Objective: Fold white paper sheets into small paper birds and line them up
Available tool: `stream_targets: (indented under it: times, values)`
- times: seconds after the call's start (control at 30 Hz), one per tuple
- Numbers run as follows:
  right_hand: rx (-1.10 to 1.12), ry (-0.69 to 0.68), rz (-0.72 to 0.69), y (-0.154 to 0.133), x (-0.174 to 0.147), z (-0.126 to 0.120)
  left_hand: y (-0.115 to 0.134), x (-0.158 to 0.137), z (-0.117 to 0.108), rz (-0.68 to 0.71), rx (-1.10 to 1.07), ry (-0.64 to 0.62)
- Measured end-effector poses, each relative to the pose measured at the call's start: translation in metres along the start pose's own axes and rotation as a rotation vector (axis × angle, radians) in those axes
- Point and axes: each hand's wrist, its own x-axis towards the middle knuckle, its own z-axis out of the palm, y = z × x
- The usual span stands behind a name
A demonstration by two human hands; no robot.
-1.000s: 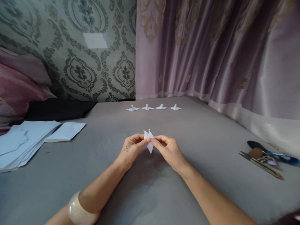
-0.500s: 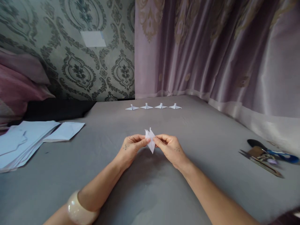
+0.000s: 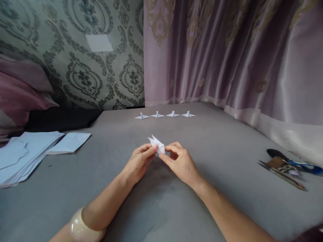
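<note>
A small white origami crane, its thin points tilted up to the left, is held above the grey surface between both hands. My left hand is closed, pinching its left side between thumb and fingers. On the other side, my right hand is closed too, with thumb and fingertips gripping the crane's lower right edge. Farther back, several finished white paper cranes stand in a row with wings spread.
A stack of white paper and a folded white sheet lie at the left, near a black cloth. Scissors and a blue-handled tool lie at the right. A pink curtain hangs behind.
The paper crane has been turned, so its points lean left instead of standing upright. My right hand's fingers have shifted to its lower right edge.
</note>
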Motion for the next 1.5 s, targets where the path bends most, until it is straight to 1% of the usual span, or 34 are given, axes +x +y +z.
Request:
stream_targets:
  times: [0.07,0.13,0.27,0.33,0.5,0.67,0.77,0.9,1.0,1.07,1.23,1.37,1.43,1.5]
  values:
    - [-0.066,0.034,-0.04,0.0,-0.001,0.0,-0.001,0.001,-0.001,-0.007,-0.012,0.006]
    - [-0.065,0.042,-0.02,0.0,-0.003,0.0,-0.001,0.001,-0.001,-0.021,-0.01,0.0]
    - [0.07,0.034,0.114,-0.004,-0.006,0.0,0.0,-0.001,0.0,-0.038,0.0,-0.046]
    - [0.154,0.037,0.116,-0.007,-0.007,0.001,0.0,-0.002,0.0,-0.041,-0.004,-0.071]
    - [0.229,0.055,0.046,-0.009,-0.006,0.001,0.001,-0.004,0.001,-0.051,-0.006,-0.128]
    - [0.195,0.062,-0.048,-0.01,-0.007,-0.001,0.003,-0.005,0.002,-0.034,0.054,-0.152]
    - [0.155,0.08,-0.083,-0.011,-0.009,-0.001,0.003,-0.004,0.002,0.016,0.083,-0.149]
    - [0.143,0.092,-0.155,-0.015,-0.013,-0.002,0.004,-0.004,0.003,0.123,0.109,-0.117]
    - [0.124,0.095,-0.217,-0.018,-0.016,-0.001,0.006,-0.005,0.005,0.173,0.099,-0.101]
    - [0.12,0.119,-0.228,-0.019,-0.017,0.0,0.008,-0.006,0.006,0.207,0.086,-0.096]
    - [0.079,0.188,-0.197,-0.022,-0.017,0.001,0.009,-0.008,0.007,0.243,0.11,-0.06]
    - [0.079,0.193,-0.168,-0.023,-0.018,0.0,0.009,-0.008,0.006,0.249,0.124,-0.042]
    - [0.114,0.183,-0.132,-0.025,-0.017,-0.001,0.008,-0.008,0.007,0.259,0.114,-0.033]
    - [0.181,0.167,-0.054,-0.026,-0.015,-0.002,0.007,-0.008,0.007,0.262,0.099,-0.021]
